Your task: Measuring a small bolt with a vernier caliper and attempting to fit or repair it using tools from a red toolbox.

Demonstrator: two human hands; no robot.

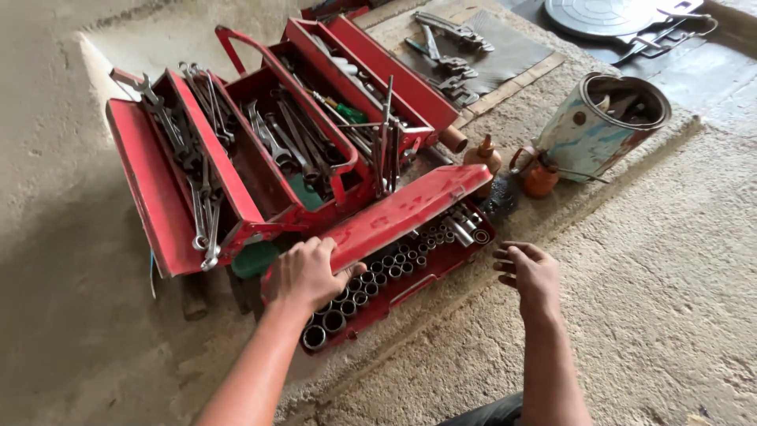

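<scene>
A flat red socket case lies open on the concrete floor, its lid raised over rows of chrome sockets. My left hand rests on the lid's near corner, fingers curled over its edge just above the sockets. Just right of the case, my right hand hovers with loosely bent fingers and holds nothing. Behind the case stands a large red cantilever toolbox, spread open and full of spanners.
A dented, paint-stained metal bucket holding tools stands at the right, with an orange oil can and a brown bottle beside it. Pliers and wrenches lie on a dark mat behind. A round metal plate sits at the top.
</scene>
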